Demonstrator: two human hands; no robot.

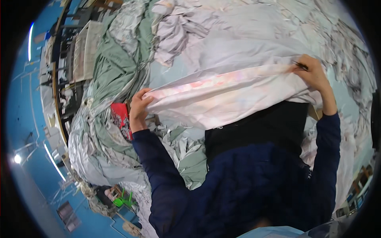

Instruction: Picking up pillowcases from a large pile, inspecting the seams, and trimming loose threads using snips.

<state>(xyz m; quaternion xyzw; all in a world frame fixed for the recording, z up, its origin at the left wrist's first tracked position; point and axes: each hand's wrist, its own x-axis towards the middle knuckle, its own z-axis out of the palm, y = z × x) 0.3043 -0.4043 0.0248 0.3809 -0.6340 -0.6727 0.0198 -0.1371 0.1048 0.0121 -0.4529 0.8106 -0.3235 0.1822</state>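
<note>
A large white sheet with faint pink and yellow print point(222, 91) is stretched in front of me. My left hand point(139, 107) is shut on its left end, with the folded edge bunched in my fingers. My right hand point(311, 73) is shut on the same sheet's right end, held higher and farther out. The cloth hangs taut between both hands and drapes down over my dark blue sleeves and chest. A thin dark object shows at my right fingers; I cannot tell what it is.
Heaps of white, grey and pale green fabric point(119, 79) cover the surface all around. A red patterned item point(121, 119) lies just left of my left wrist. A pale woven crate point(85, 49) stands at the far left. Green plastic stools point(123, 198) sit below.
</note>
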